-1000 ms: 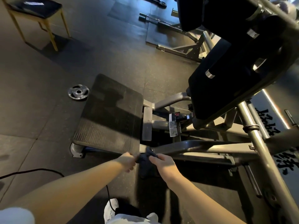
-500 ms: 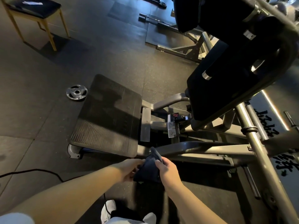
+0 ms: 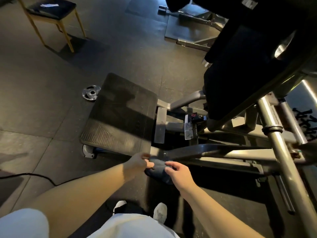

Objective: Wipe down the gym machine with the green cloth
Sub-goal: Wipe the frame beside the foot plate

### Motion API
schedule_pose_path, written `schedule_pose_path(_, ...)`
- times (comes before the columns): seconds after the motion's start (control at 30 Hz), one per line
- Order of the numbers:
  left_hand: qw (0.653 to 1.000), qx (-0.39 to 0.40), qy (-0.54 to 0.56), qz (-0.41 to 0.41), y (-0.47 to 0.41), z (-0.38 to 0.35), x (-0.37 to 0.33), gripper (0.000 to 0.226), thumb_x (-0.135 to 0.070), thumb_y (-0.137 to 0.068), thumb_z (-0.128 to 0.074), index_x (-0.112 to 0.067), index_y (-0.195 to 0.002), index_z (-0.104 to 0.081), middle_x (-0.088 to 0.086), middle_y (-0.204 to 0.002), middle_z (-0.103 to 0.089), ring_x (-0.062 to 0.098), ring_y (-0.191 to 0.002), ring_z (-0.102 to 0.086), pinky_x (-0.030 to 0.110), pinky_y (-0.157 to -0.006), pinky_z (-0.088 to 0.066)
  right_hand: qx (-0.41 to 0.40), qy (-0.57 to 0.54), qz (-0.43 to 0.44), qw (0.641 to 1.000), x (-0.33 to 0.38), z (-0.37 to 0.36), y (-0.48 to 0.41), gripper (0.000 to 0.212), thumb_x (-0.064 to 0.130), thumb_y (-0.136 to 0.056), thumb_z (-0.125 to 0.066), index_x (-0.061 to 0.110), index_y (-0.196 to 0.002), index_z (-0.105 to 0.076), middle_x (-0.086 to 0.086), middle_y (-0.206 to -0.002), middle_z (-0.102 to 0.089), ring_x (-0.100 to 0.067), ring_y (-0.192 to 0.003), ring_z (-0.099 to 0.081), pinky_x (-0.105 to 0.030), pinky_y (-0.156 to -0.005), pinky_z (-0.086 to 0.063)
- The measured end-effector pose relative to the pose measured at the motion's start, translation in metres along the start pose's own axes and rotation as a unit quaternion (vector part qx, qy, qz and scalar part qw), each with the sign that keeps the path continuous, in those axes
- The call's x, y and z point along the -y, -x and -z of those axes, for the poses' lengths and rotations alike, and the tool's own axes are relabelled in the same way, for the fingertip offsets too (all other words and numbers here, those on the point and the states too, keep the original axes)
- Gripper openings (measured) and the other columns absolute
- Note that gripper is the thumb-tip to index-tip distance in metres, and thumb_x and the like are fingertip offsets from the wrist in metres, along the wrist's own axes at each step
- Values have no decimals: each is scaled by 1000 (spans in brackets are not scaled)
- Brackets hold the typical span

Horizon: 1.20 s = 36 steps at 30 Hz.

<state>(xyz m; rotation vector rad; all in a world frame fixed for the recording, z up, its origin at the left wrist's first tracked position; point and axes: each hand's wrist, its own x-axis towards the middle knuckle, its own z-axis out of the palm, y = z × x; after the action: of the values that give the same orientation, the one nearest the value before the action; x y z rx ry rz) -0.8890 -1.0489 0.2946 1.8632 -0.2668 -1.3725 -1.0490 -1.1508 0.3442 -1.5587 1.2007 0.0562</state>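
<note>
Both left hand [image 3: 137, 164] and right hand [image 3: 180, 174] pinch the crumpled dark cloth [image 3: 158, 169]; the machine's grey steel rail [image 3: 214, 152] runs rightward just beyond them, nearer the right.

We read the cloth [image 3: 158, 169] only as dark; dim light hides its colour, and the left hand [image 3: 137, 163] and right hand [image 3: 178, 173] cover its ends. The machine [image 3: 240, 152] runs off the top and right edges. The footplate [image 3: 123, 115] hides part of the disc [image 3: 90, 94]. The label [image 3: 190, 129] reads only "PER SQUAT". The chair [image 3: 51, 9] is cropped at top. The right edge cuts the floor lettering [image 3: 308, 117].
</note>
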Motion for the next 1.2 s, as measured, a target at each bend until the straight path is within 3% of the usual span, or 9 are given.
schedule_pose_path(0.13,1000,5,-12,-6,4,-18,-6,63,-9,-85,-80,-17,-140,-50,7,-120,-64,21,-110,-65,36,-100,-54,50,61,16,997,-18,28,-10,54,10,-84,-79,19,-135,-62,4,-127,-61,-12,-112,-59,-22,-87,-53)
schedule_pose_path(0.27,997,42,-52,-36,9,-38,-8,69,5,-81,-80,-11,-141,-48,6,-97,-61,15,-86,-63,21,-82,-53,74,87,16,993,-32,50,-25,68,5,-81,-81,18,-143,-56,0,-135,-58,-18,-125,-57,-25,-99,-50)
schedule_pose_path(0.37,976,30,-209,-57,10,-48,-5,53,-11,-81,-82,-25,-127,-62,-2,-95,-60,8,-79,-58,22,-76,-50,104,110,29,988,-47,61,-39,49,9,-84,-80,21,-129,-65,4,-119,-65,-12,-107,-63,-14,-82,-49)
schedule_pose_path(0.57,909,-41,-410,-62,-4,-69,-10,9,-27,-86,-75,-26,-94,-71,-7,-99,-58,11,-86,-59,27,-77,-48,105,152,33,982,-65,67,-66,8,22,-88,-78,26,-91,-72,7,-90,-70,-8,-83,-64,-21,-68,-47)
schedule_pose_path(0.7,894,-45,-440,-75,-19,-71,-12,7,-29,-86,-67,-29,-89,-61,-4,-103,-55,16,-94,-56,30,-81,-48,109,207,34,972,-73,62,-81,17,33,-83,-81,32,-78,-65,6,-100,-67,-18,-105,-61,-31,-87,-53)
schedule_pose_path(0.8,884,-9,-454,-108,-31,-64,-10,12,-34,-82,-64,-25,-89,-62,-6,-114,-57,17,-112,-50,34,-95,-48,113,224,69,966,-73,59,-89,11,31,-82,-78,28,-86,-69,8,-136,-53,-9,-134,-37,-22,-104,-33)
schedule_pose_path(0.87,889,4,-441,-123,-40,-61,-6,12,-30,-86,-65,-25,-97,-62,-8,-111,-55,17,-110,-54,32,-91,-48,138,221,86,962,-73,55,-94,9,24,-82,-74,18,-87,-70,6,-133,-59,-3,-127,-42,-22,-100,-35)
schedule_pose_path(1.0,901,-37,-419,-108,-64,-59,9,23,-30,-95,-64,-32,-116,-57,-10,-113,-55,16,-103,-61,34,-90,-52,176,178,76,965,-79,33,-105,15,20,-79,-66,11,-90,-62,-5,-110,-70,-22,-107,-64,-41,-92,-53)
schedule_pose_path(1.2,902,-100,-408,-99,-96,-50,30,21,-41,-98,-59,-29,-116,-63,-7,-114,-55,13,-98,-59,36,-90,-55,133,43,-33,990,-85,7,-129,13,7,-87,-68,17,-88,-60,-3,-102,-69,-15,-99,-67,-27,-77,-56)
